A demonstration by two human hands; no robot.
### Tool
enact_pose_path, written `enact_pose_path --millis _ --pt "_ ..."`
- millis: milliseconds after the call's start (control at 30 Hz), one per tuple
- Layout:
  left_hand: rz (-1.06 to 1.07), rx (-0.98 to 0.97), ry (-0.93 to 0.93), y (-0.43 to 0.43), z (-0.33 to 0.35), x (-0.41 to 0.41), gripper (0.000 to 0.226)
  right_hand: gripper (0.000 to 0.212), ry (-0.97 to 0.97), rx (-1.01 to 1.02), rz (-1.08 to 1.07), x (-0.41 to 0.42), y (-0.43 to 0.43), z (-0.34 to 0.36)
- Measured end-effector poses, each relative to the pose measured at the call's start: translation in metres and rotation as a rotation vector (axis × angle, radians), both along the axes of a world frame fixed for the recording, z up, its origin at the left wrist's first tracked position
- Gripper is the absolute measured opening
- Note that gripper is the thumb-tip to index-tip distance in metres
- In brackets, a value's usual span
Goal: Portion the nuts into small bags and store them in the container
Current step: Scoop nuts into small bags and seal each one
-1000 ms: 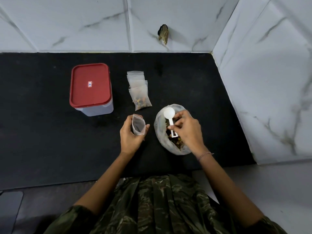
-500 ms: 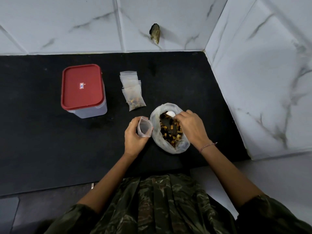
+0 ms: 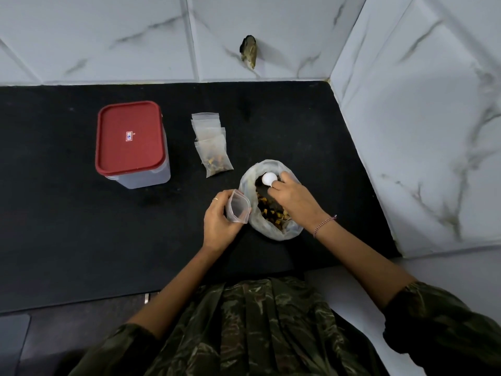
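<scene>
Left hand [image 3: 219, 223] grips open small bag [image 3: 238, 206] touching nut bag [image 3: 267, 230], right hand [image 3: 295, 199] pinches white scoop [image 3: 269, 178] inside it; red-lidded container [image 3: 130, 142] and stacked bags [image 3: 214, 156] sit upper left.

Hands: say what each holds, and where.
Left hand grips the open small bag by its side. Right hand holds the white spoon near its bowl.

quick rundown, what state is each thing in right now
container, red lid on, closed
large nut bag, mouth open, nuts inside
white scoop, in the large nut bag, held by right hand
small bag, held by left hand, mouth open, looks empty
filled small bag, lying flat, nuts inside; seal unclear
spare small bags, stacked flat, empty
</scene>
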State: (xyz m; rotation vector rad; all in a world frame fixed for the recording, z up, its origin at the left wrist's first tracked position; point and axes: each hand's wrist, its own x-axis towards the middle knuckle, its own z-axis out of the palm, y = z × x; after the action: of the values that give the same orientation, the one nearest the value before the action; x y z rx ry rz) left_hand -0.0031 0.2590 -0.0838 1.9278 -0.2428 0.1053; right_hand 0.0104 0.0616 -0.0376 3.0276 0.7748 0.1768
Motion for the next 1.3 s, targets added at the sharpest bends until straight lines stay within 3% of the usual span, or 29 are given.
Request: enact_pose_path --millis 67,167,300,433,633,733,933,1133,1300 --pt "-0.007 0.023 0.002 -0.001 -0.002 0.000 0.036 0.016 0.060 0.159 -0.072 0.002 -0.001 0.001" --pt "-0.011 0.040 -0.006 -0.001 -0.004 0.000 0.037 0.010 0.118 0.235 -0.134 0.004 -0.009 0.006" --pt "-0.011 0.051 0.000 0.001 -0.007 0.000 0.038 0.008 -0.047 0.227 -0.075 0.003 -0.014 0.012" --pt "-0.032 0.085 0.003 0.000 -0.012 0.000 0.039 0.019 -0.029 0.170 -0.036 0.003 -0.010 -0.003" --pt "-0.027 0.106 0.010 0.000 -0.017 -0.001 0.040 0.024 0.097 0.343 -0.206 0.000 -0.006 0.004" --pt "-0.025 0.102 0.007 0.000 -0.017 -0.002 0.038 0.027 0.066 0.441 -0.274 0.002 -0.011 0.011" --pt "-0.038 0.099 -0.005 0.000 -0.016 -0.003 0.038 0.017 0.072 0.218 -0.178 -0.002 -0.004 -0.003" --pt "-0.026 0.079 0.006 0.000 -0.015 -0.005 0.042 0.023 0.138 0.464 -0.390 0.002 -0.006 0.009" --pt "-0.018 0.073 0.009 -0.001 -0.014 -0.006 0.046 0.021 0.101 0.397 -0.387 0.004 -0.006 0.007"
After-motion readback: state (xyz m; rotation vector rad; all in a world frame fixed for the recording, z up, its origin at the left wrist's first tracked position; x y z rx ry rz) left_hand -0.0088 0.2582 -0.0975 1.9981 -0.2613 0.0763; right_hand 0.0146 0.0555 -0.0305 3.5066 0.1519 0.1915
